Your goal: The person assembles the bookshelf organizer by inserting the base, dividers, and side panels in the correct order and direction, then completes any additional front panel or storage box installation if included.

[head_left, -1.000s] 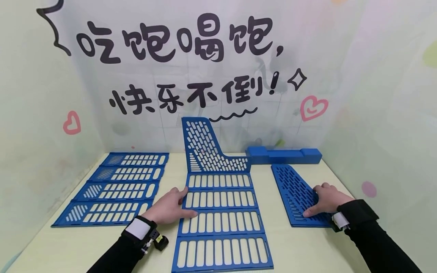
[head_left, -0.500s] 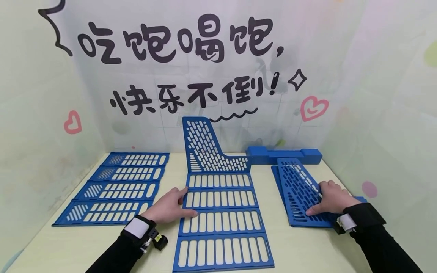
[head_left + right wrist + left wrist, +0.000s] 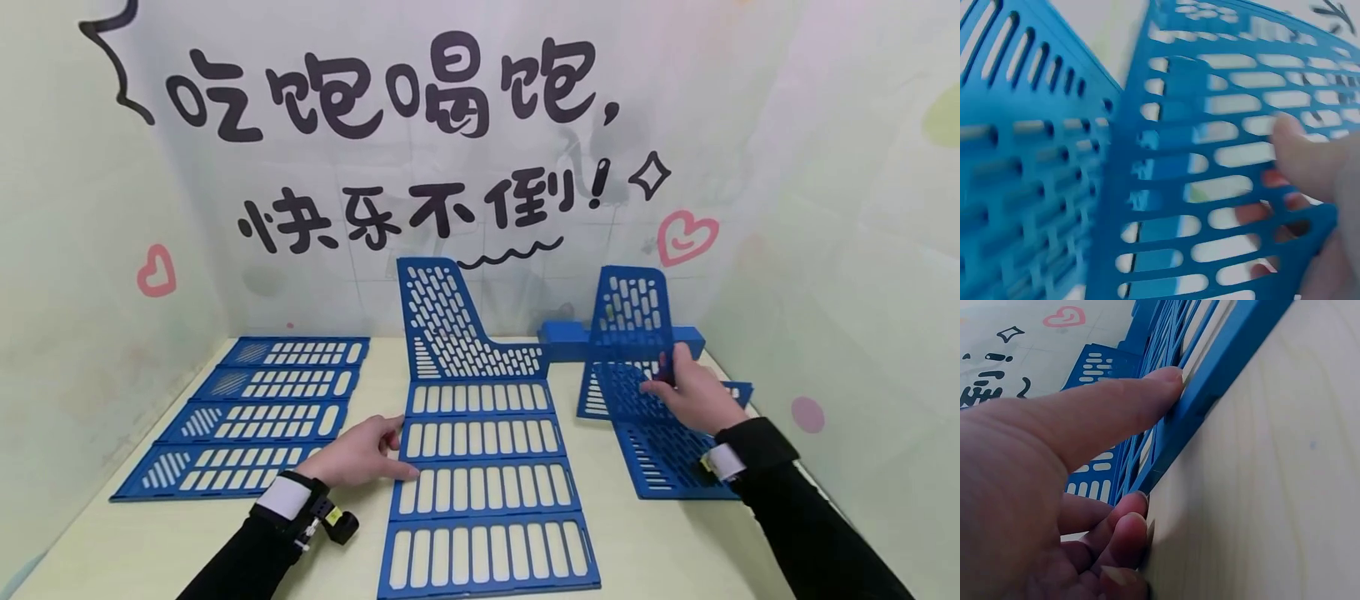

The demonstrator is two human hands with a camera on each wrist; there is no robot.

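Observation:
In the head view, my right hand (image 3: 701,396) grips a blue perforated L-shaped side panel (image 3: 633,279) by its inner edge. That panel stands upright above another blue perforated panel (image 3: 660,479) lying at the right. My left hand (image 3: 352,454) holds the left edge of the blue slotted panel sheet (image 3: 487,459) in the middle. In the left wrist view, its thumb (image 3: 1129,403) lies over the edge and curled fingertips (image 3: 1132,531) meet it from below. A similar L-shaped panel (image 3: 442,333) stands upright at the sheet's far end.
Several joined blue grid panels (image 3: 251,433) lie flat at the left. A long blue notched piece (image 3: 566,342) sits against the back wall, partly behind the raised panel. Printed white walls enclose the pale wooden table (image 3: 315,550) on the sides and back.
My right hand has lifted the L-shaped panel off the one beneath, tipping it upright and carrying it back and left. The left hand stays at the sheet's edge.

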